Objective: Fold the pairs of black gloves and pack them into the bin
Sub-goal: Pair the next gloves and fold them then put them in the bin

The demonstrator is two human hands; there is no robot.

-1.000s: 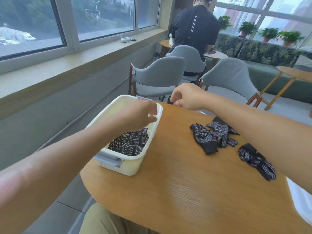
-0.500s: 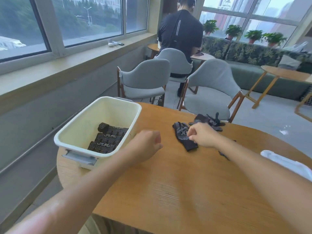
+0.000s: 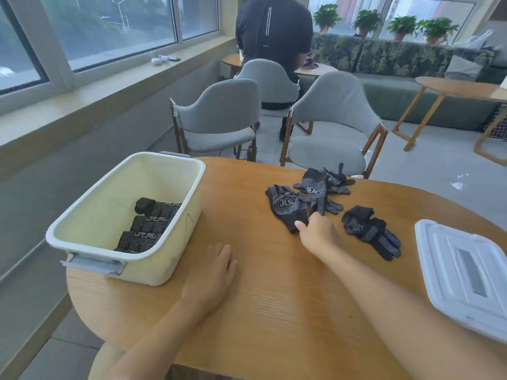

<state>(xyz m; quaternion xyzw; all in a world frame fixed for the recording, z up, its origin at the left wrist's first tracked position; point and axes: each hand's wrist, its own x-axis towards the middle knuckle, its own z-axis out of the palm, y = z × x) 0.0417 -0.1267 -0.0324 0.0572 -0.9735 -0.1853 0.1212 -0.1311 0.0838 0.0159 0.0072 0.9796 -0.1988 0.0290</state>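
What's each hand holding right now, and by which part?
Right hand pinches the nearest loose glove at its cuff end. Left hand lies flat on the table, holding nothing.

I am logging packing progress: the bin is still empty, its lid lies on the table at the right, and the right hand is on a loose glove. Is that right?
Not quite. In the head view the bin is not empty: folded black gloves already lie in it. The rest holds: the lid lies on the table at the right, and the right hand is on a loose glove.
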